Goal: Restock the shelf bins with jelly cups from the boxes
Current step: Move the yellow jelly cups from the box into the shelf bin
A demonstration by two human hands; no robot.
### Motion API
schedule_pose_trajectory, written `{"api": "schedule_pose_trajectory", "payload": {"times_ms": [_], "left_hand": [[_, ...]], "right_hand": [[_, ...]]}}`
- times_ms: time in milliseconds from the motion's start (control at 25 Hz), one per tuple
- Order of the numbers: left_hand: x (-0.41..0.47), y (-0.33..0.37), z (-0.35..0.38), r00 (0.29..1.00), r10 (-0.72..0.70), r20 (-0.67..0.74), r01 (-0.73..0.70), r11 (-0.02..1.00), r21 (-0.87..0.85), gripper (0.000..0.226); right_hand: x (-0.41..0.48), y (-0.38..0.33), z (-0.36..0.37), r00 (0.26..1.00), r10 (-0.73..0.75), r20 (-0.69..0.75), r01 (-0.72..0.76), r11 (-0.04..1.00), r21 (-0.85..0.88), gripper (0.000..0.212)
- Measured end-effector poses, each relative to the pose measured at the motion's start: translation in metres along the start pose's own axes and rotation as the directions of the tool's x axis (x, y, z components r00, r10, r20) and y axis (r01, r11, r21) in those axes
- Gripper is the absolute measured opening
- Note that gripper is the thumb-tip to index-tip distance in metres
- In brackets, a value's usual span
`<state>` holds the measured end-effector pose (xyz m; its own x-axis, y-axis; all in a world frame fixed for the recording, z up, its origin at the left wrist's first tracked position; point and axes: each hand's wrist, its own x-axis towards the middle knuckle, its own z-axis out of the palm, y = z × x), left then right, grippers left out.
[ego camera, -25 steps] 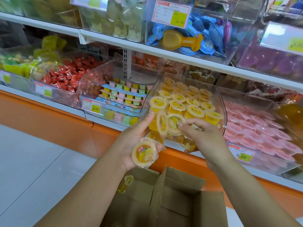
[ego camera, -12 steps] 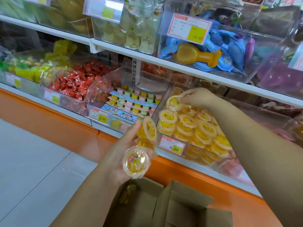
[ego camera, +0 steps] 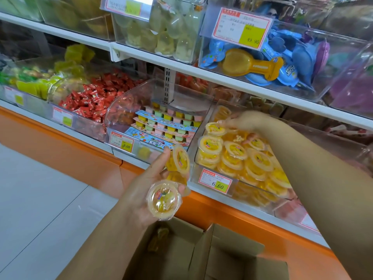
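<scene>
Three small round jelly cups [ego camera: 163, 201] of clear plastic, filled with yellow jelly, sit bunched in the person's left hand [ego camera: 140, 189]. The hand hangs low, just in front of the orange base of the shelving [ego camera: 212, 209] and above the open brown cardboard box [ego camera: 222, 255]. My guess is that it serves as a ready supply, kept close so the other hand need not dip into the box for each cup. Its palm faces up, the wrist bent back a little, and the fingers are curled round the cups. One cup lies lid toward us at the heel of the palm, another stands on edge against the fingertips, and a third is tucked between them. At least one more cup [ego camera: 160, 234] shows dimly down in the left part of the box.

To the right, the clear acrylic shelf bin [ego camera: 195, 158], with a red-and-yellow price tag [ego camera: 215, 183] on its front wall, is already well filled with the same cups. They lie in overlapping rows, lids tilted toward the aisle, I'd say so that shoppers can read the labels. The right hand [ego camera: 244, 123] reaches into the bin's back left corner, its forearm stretched long from the lower right and the wrist dropped. Its fingertips pinch the rim of one yellow-lidded cup [ego camera: 215, 129], apparently to set it at the head of the left row. The blur hides how firm that grip is.
</scene>
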<state>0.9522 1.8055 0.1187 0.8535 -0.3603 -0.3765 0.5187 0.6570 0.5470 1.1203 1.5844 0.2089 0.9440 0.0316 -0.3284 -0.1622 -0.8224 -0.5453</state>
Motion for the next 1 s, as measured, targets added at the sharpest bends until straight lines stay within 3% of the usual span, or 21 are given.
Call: {"api": "schedule_pose_trajectory", "payload": {"times_ms": [120, 200, 400, 560, 640, 720, 1000], "left_hand": [[0.005, 0.002, 0.001, 0.997, -0.01, -0.074, 0.01, 1.0, 0.005, 0.062], [0.0, -0.001, 0.002, 1.0, -0.016, 0.0, 0.016, 1.0, -0.012, 0.055], [-0.002, -0.005, 0.0, 0.996, -0.039, 0.077, 0.04, 0.999, -0.008, 0.074], [-0.002, -0.007, 0.01, 0.999, 0.038, -0.005, -0.038, 0.998, 0.052, 0.035], [0.001, -0.008, 0.017, 0.993, 0.08, -0.084, -0.073, 0.994, 0.087, 0.027], [0.002, -0.007, 0.025, 0.981, 0.118, -0.156, -0.102, 0.989, 0.109, 0.031], [0.002, -0.009, 0.025, 0.98, 0.116, -0.163, -0.098, 0.988, 0.115, 0.028]], "right_hand": [[0.0, 0.009, -0.004, 0.996, 0.087, -0.029, -0.078, 0.968, 0.239, 0.029], [-0.002, 0.018, -0.012, 0.992, 0.121, 0.023, -0.12, 0.908, 0.401, 0.026], [-0.009, 0.033, -0.018, 0.992, -0.01, 0.125, -0.067, 0.801, 0.595, 0.023], [-0.01, 0.037, -0.006, 0.998, -0.054, 0.015, 0.036, 0.83, 0.556, 0.024], [-0.007, 0.037, -0.007, 0.995, -0.03, -0.093, 0.061, 0.934, 0.353, 0.055], [-0.004, 0.04, -0.011, 0.994, -0.033, -0.106, 0.055, 0.974, 0.221, 0.084], [-0.003, 0.047, -0.014, 0.994, -0.046, -0.099, 0.08, 0.924, 0.374, 0.06]]}}
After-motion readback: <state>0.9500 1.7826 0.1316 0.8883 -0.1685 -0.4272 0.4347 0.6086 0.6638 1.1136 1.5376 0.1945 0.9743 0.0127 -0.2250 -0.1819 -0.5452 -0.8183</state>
